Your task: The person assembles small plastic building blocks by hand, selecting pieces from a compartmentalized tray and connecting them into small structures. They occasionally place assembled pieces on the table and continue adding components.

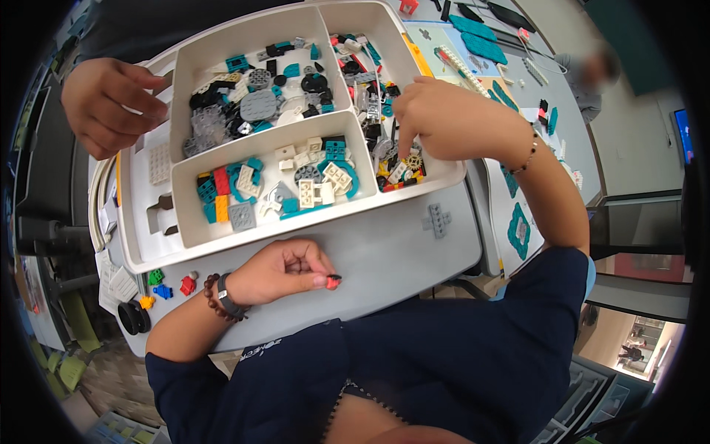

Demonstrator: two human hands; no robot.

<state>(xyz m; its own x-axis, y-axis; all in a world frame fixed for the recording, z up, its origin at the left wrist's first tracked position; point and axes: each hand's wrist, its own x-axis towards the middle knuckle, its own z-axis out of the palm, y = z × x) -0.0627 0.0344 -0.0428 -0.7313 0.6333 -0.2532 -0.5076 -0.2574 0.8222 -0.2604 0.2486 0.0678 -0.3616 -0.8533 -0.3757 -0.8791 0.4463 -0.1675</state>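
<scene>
One white tray, upper centre; its pieces point(259, 106) lie mostly loose, so work looks early.
Your right hand point(436, 122), half-curled, dips index-first into the tray point(255, 148), grip untellable; your left hand point(281, 272), lower centre, pinches a red-and-black piece point(333, 283).

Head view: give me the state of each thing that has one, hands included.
Left hand, closed in a pinch on the small red piece.
Small red piece, held at the fingertips.
Right hand, over the right side of the white tray, index finger pointing down; grip unclear.
White tray, uncovered, mixed parts inside.
Gray studded piece, lying on the table, apart from the tray.
Co-worker's hand, at the tray's left end, fingers bent.
</scene>
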